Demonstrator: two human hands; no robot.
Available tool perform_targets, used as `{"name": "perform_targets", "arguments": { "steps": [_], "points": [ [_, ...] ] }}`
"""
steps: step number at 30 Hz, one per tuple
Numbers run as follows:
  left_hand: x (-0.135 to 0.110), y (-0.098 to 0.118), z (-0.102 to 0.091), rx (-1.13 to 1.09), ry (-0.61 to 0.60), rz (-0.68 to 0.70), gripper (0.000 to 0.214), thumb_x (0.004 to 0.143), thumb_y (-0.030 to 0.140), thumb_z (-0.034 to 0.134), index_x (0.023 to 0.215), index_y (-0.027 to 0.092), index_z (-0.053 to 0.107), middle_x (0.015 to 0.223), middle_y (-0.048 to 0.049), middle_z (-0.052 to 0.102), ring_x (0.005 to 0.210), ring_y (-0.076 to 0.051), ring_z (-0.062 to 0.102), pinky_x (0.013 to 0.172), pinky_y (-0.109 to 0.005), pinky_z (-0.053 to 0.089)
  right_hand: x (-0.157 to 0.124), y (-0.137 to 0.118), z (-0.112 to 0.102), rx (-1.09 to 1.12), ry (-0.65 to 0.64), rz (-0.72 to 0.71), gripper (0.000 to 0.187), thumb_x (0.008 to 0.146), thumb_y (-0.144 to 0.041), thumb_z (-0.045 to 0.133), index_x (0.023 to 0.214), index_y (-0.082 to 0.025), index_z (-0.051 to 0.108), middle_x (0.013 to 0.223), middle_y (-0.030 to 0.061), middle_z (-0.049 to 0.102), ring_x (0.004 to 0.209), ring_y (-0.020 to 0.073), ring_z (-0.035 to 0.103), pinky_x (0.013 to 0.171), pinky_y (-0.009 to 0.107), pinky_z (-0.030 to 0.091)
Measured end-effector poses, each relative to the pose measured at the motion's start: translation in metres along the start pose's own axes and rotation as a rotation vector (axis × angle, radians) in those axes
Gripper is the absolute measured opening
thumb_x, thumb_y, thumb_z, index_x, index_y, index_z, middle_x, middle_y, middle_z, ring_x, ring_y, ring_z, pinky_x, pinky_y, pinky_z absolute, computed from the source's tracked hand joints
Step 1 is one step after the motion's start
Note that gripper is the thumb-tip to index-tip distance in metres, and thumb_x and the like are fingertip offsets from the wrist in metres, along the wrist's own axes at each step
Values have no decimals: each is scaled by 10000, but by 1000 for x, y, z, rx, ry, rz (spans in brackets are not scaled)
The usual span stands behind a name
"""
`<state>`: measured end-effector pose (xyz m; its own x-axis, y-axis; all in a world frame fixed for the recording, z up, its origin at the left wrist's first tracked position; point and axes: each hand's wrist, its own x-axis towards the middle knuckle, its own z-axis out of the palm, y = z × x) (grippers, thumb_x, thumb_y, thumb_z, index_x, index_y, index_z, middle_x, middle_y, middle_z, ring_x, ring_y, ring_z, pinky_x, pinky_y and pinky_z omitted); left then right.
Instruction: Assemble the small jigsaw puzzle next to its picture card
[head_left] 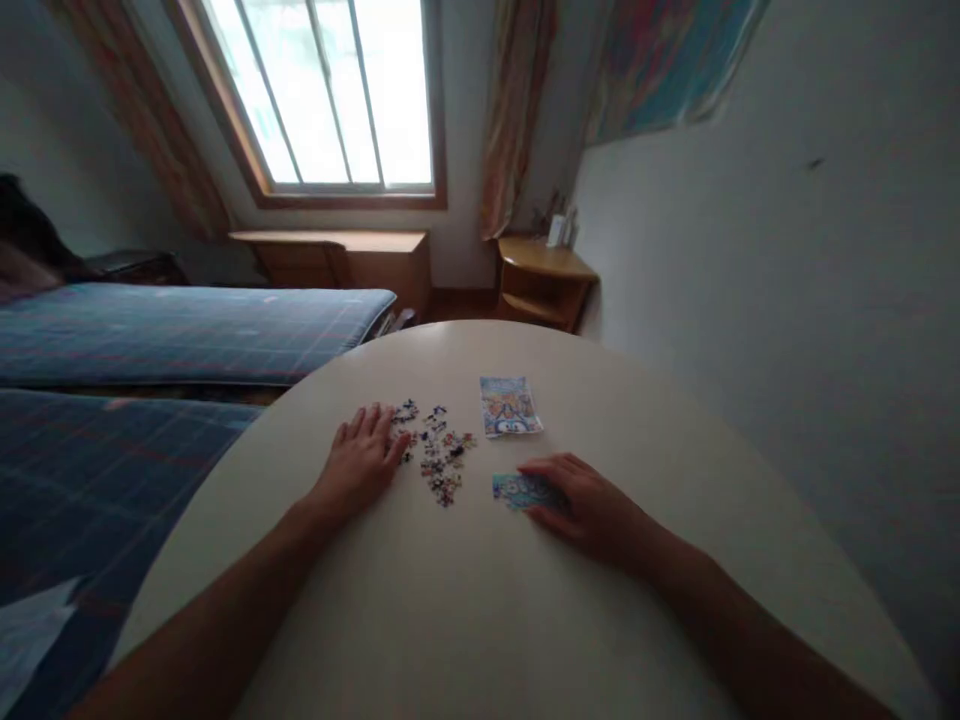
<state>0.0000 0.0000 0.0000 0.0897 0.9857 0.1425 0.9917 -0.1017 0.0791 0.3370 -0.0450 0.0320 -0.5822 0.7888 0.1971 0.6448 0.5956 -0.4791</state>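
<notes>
On the table (450, 610), left hand (361, 462) splayed by pieces (433, 466), right hand (589, 503) spread over puzzle (511, 490)

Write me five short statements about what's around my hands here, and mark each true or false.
1. The right hand partly covers a flat blue patterned panel. True.
2. Small multicoloured jigsaw pieces lie to the right of that panel. False: they lie to its left.
3. The left hand is beside the loose pieces. True.
4. The rectangular printed paper sheet lies under the left hand. False: it lies apart from both hands, beyond the panel.
5. The pale table with a curved edge bears both the sheet and the pieces. True.
</notes>
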Motion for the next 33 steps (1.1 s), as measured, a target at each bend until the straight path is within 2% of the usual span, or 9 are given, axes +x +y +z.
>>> {"name": "perform_targets", "arguments": {
  "steps": [5,8,11,16,20,23,26,29,33],
  "points": [
    [3,4,3,-119,33,-12,620,998,487,304,1482,108,384,1563,-171,345,1466,-336,258,1174,-543,211,-1,-1,0,5,13,-11,380,879,-268,636,1246,-191,577,1202,122,653,1135,259,583,1003,455,469],
    [8,2,5,-368,141,13,594,981,474,350,1404,77,474,1512,-207,417,1446,-320,311,1186,-504,219,-1,-1,0,7,26,-15,372,883,-274,632,1243,-194,579,1201,123,655,1133,258,587,998,453,474],
    [14,-1,4,-543,238,-16,551,993,472,313,1322,93,541,1421,-203,523,1378,-291,428,1158,-476,304,-1,0,1,5,36,-23,365,885,-269,627,1239,-194,578,1206,121,656,1142,256,584,1006,454,471],
    [19,-2,-2,-595,317,-76,587,1015,475,204,1247,90,580,1238,-173,646,1164,-272,601,1012,-456,472,-2,-1,2,-5,47,-25,362,887,-268,622,1238,-189,584,1207,124,657,1143,258,587,1004,454,476],
    [12,6,-11,-572,377,-22,507,999,441,275,1171,103,612,1176,-163,661,1139,-292,583,1015,-485,442,-1,-2,3,-9,65,-16,357,879,-268,626,1227,-192,597,1196,125,664,1134,261,595,997,456,483],
    [-1,20,-20,-510,390,166,314,953,374,435,1098,172,628,1167,-99,668,1145,-264,562,1063,-462,382,0,-1,5,-14,72,-23,358,884,-271,623,1232,-195,594,1209,122,659,1143,259,585,1008,464,474],
    [-18,40,-26,-373,453,522,162,930,259,486,990,181,614,1067,-83,686,1044,-250,584,972,-446,419,1,1,7,-24,74,-32,348,891,-276,618,1230,-198,593,1219,119,654,1155,257,573,1021,466,463],
    [-36,64,-29,-377,461,757,98,895,237,528,951,185,589,991,-68,688,944,-229,599,884,-411,444,1,3,7,-27,81,-37,320,893,-266,614,1207,-202,604,1206,113,658,1146,255,576,1019,461,464],
    [-54,103,-28,-466,316,925,141,883,290,558,969,179,579,1003,-57,683,932,-217,600,848,-368,472,3,6,5,-33,86,-42,306,894,-249,611,1196,-204,610,1201,107,659,1135,252,577,1018,456,462]
  ]
}}
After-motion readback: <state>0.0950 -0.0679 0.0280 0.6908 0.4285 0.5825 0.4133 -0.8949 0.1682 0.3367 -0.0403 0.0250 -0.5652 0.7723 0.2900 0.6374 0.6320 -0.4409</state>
